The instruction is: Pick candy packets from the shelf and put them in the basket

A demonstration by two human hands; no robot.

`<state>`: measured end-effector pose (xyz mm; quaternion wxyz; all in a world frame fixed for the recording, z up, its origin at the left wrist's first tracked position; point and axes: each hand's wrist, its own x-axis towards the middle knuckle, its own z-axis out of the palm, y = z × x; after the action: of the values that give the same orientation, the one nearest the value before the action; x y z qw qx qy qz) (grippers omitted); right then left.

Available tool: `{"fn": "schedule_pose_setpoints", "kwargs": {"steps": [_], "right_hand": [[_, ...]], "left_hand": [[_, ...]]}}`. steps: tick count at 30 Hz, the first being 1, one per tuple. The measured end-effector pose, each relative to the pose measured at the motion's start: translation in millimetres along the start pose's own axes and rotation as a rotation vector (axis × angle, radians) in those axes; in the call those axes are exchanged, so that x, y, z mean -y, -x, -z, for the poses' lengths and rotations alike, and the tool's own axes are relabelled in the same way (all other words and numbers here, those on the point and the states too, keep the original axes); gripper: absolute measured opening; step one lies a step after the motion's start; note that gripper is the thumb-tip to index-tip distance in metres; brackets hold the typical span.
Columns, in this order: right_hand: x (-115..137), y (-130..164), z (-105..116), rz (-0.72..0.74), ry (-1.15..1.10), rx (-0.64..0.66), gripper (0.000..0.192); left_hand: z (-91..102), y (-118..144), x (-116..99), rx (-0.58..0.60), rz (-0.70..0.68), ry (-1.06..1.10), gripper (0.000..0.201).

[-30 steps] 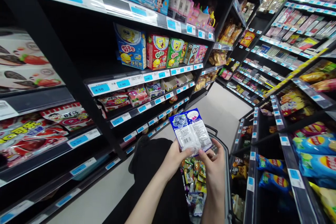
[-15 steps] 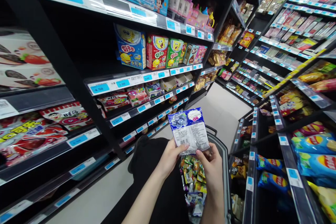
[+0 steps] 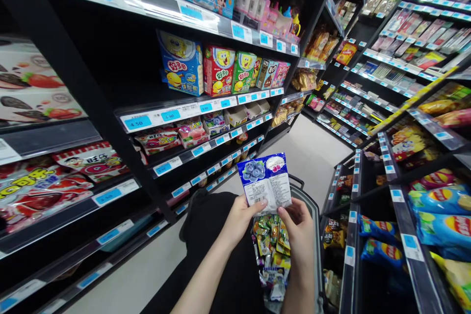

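I hold a small blue and white snack packet (image 3: 265, 182) with a blueberry picture upright in front of me, its printed back facing me. My left hand (image 3: 241, 218) pinches its lower left corner. My right hand (image 3: 299, 225) grips its lower right corner. Directly beneath my hands stands a shopping basket (image 3: 313, 216) with a dark rim, holding several colourful snack packets (image 3: 272, 250).
Black shelves with blue price tags line the left side, carrying cartoon snack boxes (image 3: 217, 69) and red packets (image 3: 44, 184). Shelves on the right hold chip bags (image 3: 441, 225). A pale floor aisle (image 3: 309, 152) runs ahead between them.
The packet has turned from tilted to more upright and square to me. Both hands kept their hold and shifted only slightly.
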<state>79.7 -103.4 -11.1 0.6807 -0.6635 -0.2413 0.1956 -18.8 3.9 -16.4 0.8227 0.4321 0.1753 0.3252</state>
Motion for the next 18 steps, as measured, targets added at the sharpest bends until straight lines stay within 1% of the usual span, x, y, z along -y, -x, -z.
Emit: {"fn": "schedule_pose_setpoints", "kwargs": {"steps": [7, 13, 18], "right_hand": [[4.3, 2.6, -5.3, 0.030, 0.011, -0.048, 0.037], [1.8, 0.0, -0.7, 0.019, 0.024, 0.002, 0.038], [0.5, -0.4, 0.0, 0.030, 0.050, 0.015, 0.038]], "left_hand": [[1.0, 1.6, 0.2, -0.011, -0.025, -0.021, 0.035], [0.8, -0.1, -0.1, -0.005, -0.018, -0.028, 0.033], [0.2, 0.3, -1.4, -0.020, -0.026, -0.049, 0.033]]}}
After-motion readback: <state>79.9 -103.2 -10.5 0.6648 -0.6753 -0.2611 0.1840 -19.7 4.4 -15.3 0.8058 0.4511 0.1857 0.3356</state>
